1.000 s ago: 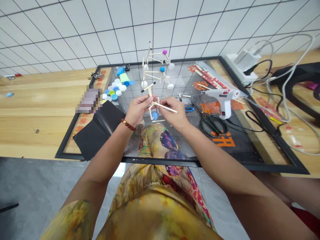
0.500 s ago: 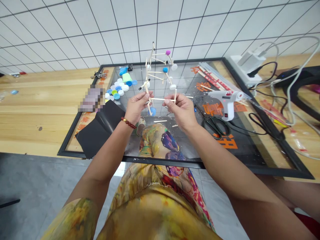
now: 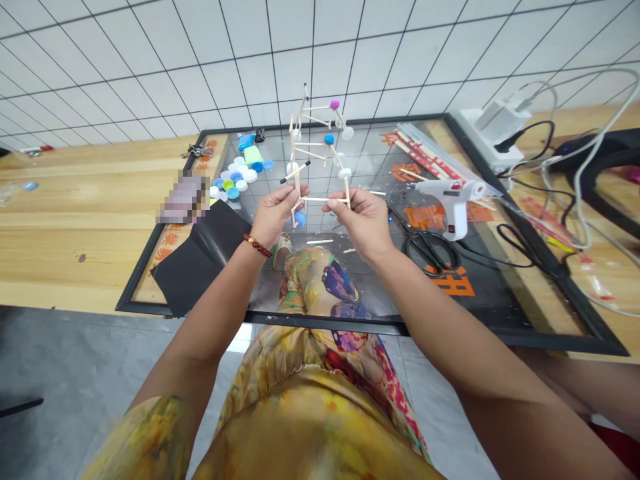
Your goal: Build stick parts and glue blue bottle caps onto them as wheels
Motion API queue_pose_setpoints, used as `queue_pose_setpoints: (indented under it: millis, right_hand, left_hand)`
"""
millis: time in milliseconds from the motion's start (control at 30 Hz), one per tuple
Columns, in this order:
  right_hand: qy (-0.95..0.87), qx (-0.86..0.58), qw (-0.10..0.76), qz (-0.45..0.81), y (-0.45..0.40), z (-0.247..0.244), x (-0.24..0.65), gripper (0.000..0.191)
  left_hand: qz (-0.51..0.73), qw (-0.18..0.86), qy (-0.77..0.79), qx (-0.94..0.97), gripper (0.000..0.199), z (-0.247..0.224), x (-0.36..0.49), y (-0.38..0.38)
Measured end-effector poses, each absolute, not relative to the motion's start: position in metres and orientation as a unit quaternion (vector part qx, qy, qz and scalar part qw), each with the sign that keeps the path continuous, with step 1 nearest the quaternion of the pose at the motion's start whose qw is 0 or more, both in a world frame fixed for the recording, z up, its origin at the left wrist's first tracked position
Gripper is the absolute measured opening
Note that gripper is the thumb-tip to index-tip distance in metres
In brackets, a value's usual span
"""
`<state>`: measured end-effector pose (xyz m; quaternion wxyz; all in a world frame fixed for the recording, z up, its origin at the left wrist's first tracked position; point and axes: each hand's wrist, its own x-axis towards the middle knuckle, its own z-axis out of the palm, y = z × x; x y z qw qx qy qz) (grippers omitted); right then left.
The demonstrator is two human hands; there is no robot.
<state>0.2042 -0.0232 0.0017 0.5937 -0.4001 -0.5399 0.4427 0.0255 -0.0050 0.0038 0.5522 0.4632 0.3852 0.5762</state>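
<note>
I have the left grip (image 3: 273, 215) pinched on a stick frame (image 3: 320, 199) near its black-tipped crossbar (image 3: 295, 172); right grip (image 3: 367, 220) pinches the other end; frame spans between, above the bench (image 3: 75, 223); similar stick models (image 3: 329, 139) beyond; bottle caps (image 3: 249, 175) left; glue gun (image 3: 453, 207), scissors (image 3: 434, 256) right.

Orange Chinese characters (image 3: 454, 285) are lining the black-framed panel (image 3: 325, 323), right of the right hand (image 3: 364, 219) and its grip, without reading clearly; more are showing left of the left hand (image 3: 274, 212).
</note>
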Motion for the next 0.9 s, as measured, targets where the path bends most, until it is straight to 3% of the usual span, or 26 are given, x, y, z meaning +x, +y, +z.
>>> queue_pose_setpoints:
  millis: [433, 900]
  right_hand:
    - [-0.564, -0.421, 0.579, 0.412, -0.02, -0.0021, 0.2048, 0.037]
    - [-0.526, -0.425, 0.588, 0.443, -0.0169, 0.0011, 0.2121, 0.064]
  left_hand:
    - [0.601, 0.549, 0.403, 0.419, 0.009, 0.0008, 0.0322, -0.0049]
    - [0.601, 0.528, 0.416, 0.432, 0.008, 0.0066, 0.0227, -0.0026]
